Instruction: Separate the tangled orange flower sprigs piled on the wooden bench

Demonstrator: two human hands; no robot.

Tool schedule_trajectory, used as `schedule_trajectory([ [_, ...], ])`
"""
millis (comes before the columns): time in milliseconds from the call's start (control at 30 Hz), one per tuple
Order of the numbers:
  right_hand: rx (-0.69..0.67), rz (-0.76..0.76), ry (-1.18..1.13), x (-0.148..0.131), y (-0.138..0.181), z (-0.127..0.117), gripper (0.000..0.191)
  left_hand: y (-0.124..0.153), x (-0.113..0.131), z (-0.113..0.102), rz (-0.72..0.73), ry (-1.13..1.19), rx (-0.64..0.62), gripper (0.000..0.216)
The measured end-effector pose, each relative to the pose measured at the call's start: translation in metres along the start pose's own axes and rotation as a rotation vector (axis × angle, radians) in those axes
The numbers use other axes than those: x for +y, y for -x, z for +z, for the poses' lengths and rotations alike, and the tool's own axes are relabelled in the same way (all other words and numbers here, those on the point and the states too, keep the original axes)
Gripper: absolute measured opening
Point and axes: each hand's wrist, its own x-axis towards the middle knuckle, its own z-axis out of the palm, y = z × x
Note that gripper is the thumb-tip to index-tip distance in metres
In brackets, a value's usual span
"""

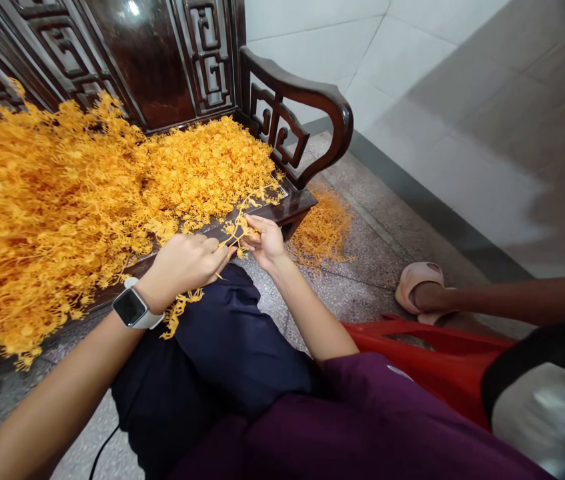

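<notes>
Between my hands is a yellow plastic flower stem (235, 231) with small branching sprigs. My left hand (186, 262), with a watch (132, 307) at its wrist, is closed around the lower part of the stem, and a thin end pokes out under the fingers. My right hand (266, 245) pinches the stem's side sprigs, thumb and fingers together. Just beyond the hands, a heap of loose yellow flower heads (212, 167) covers the bench seat. Farther left lies a larger pile of yellow branched stems (37, 220). Another yellow sprig (181, 313) rests by my left wrist on my dark trousers.
The dark carved wooden bench (302, 200) has a curved armrest (312, 93) at its right end. Stripped orange stems (325, 227) lie on the floor beside it. A red plastic chair (427, 360) and another person's sandalled foot (425, 293) are at right.
</notes>
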Motion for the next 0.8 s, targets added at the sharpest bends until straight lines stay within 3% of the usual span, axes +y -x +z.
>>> schedule_trajectory([
  [367, -0.053, -0.001, 0.128, -0.005, -0.001, -0.001, 0.031, 0.006, 0.000, -0.003, 0.026, 0.066, 0.088, 0.044],
  [600, 0.111, -0.156, 0.147, -0.044, -0.004, -0.061, 0.027, 0.028, 0.002, -0.015, -0.039, 0.029, 0.168, 0.043],
  [700, 0.063, -0.114, 0.151, -0.052, 0.009, -0.066, 0.022, 0.030, -0.001, -0.012, -0.061, 0.035, 0.102, 0.043],
  [800, 0.080, 0.025, 0.029, -0.051, 0.017, -0.056, 0.020, 0.028, -0.002, -0.009, -0.094, 0.056, 0.093, 0.044],
])
